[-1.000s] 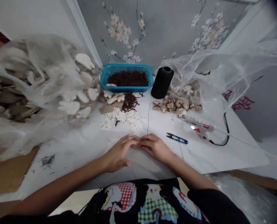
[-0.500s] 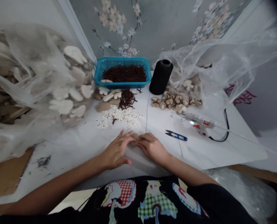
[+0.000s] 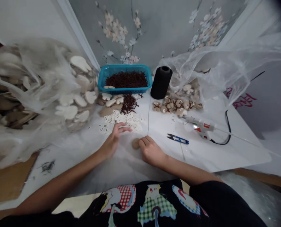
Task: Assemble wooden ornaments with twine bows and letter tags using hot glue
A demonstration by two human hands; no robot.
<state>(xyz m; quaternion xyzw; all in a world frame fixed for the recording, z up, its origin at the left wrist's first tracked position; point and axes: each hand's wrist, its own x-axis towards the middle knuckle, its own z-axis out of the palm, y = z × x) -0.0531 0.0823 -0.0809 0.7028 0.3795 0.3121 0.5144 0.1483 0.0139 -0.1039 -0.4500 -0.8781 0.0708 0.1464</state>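
My right hand has its fingers closed on the right edge of a small beige padded fabric piece, which lies on the table. A dark thread runs from close by those fingers back towards a black thread cone. My left hand is apart from the piece, its fingers spread at the near edge of a pile of small white printed tags. Whether a fingertip touches a tag is hard to tell. Just behind the tags sits a small heap of dark brown bows.
A blue basket holds many brown bows. Finished-looking pieces with bows and tags lie beside the cone. Blue thread snips and a glue gun are at right. A clear bag of padded pieces fills the left.
My left hand has let go of the beige piece and moved left and away from me to the tags. The right hand stays at the piece.
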